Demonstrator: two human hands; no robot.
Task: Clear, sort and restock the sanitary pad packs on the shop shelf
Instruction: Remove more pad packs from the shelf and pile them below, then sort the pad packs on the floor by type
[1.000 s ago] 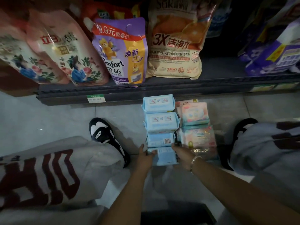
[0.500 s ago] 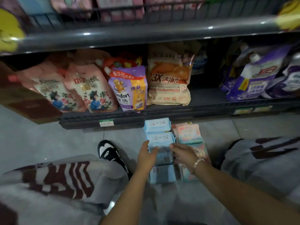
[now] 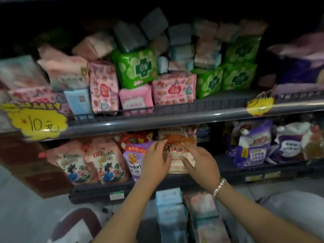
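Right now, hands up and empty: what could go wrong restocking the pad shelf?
1. The green pad pack leans tilted on top of the pink packs; reaching in may topple it over the wire rail.
2. The blue pad stack and the pink stack lie on the floor under both arms; a knee or elbow could scatter them.
3. Left hand and right hand hang close to the detergent pouches, which may get knocked.
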